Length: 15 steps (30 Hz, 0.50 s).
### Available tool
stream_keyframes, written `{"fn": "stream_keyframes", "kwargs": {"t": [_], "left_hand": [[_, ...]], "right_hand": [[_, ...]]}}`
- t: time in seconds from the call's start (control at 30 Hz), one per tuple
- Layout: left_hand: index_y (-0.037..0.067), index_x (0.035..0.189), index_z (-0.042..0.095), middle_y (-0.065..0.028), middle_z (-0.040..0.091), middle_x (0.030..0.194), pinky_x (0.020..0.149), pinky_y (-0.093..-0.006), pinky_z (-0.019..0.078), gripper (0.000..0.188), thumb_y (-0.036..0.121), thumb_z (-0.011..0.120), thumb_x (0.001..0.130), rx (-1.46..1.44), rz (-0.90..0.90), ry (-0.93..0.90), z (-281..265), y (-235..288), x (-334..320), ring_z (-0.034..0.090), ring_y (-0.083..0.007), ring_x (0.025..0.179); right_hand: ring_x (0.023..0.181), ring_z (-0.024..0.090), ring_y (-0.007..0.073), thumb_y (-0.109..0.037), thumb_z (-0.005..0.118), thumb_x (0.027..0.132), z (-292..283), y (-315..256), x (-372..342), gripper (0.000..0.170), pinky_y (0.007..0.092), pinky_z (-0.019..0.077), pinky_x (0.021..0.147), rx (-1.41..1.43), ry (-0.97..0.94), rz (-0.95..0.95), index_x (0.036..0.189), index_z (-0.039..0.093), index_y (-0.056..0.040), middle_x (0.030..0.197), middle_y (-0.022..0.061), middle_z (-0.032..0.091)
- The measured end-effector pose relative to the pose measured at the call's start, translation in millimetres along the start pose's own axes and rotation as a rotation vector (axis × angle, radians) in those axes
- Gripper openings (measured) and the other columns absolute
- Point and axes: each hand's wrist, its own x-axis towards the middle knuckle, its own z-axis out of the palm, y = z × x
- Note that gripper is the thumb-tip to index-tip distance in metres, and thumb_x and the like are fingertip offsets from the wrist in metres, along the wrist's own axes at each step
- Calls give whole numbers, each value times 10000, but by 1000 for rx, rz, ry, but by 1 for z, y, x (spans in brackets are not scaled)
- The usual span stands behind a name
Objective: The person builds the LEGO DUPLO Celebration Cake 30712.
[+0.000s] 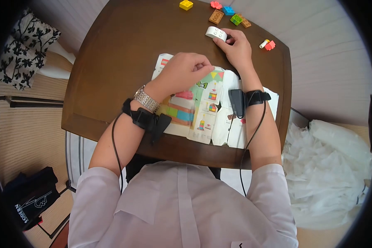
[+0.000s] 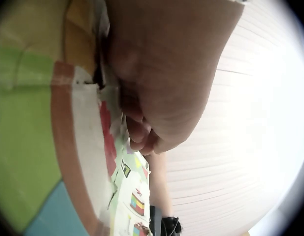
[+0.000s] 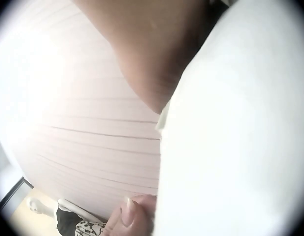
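White brick [image 1: 213,32] in right hand [image 1: 239,47]

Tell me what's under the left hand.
Under the left hand lies printed cardboard, its red logo showing beside the wrist side of the hand. Print directly beneath is covered, so I can't see it.

Dk-brn table [image 1: 107,66]. Far: wht brick [image 1: 215,33]; beyond, yel brick [image 1: 186,5], blu brick [image 1: 228,10], grn brick [image 1: 236,19], coral flower pc [image 1: 215,5], brn tiles [image 1: 216,16]. Far R: coral brick [image 1: 270,45]. LEGO sheet [image 1: 204,109]: wht w/ grn, pink, blu, brn print. L: wht cloth [image 1: 20,49], blk floral. Near: plain pale-gry shirt [image 1: 165,198].
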Motion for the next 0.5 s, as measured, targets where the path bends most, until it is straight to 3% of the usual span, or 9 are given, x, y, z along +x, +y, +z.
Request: {"fn": "stream_keyframes", "kwargs": {"t": [0.13, 0.23, 0.5], "left_hand": [[-1, 987, 750, -91, 675, 756, 641, -330, 490, 229, 226, 730, 960, 236, 43, -36, -3, 3, 2, 595, -185, 653], [5, 985, 755, -83, 678, 759, 647, -327, 495, 228, 231, 731, 962, 232, 69, -35, -4, 3, 3, 598, -178, 659], [35, 984, 772, -60, 684, 789, 657, -321, 499, 229, 260, 742, 955, 218, 60, -77, -7, 0, 3, 609, -174, 682]], "right_hand": [[889, 665, 164, -386, 857, 824, -1, 6, 0, 457, 344, 558, 839, -26, 2, -17, 1210, 793, -149, 1056, 34, 676], [876, 636, 126, -393, 868, 836, 0, 10, 1, 461, 310, 550, 829, -40, -6, -17, 1235, 793, -175, 1055, 20, 672], [879, 646, 129, -396, 864, 826, 4, 10, 3, 487, 316, 556, 841, -31, 10, -17, 1254, 782, -179, 1054, 17, 674]]}}
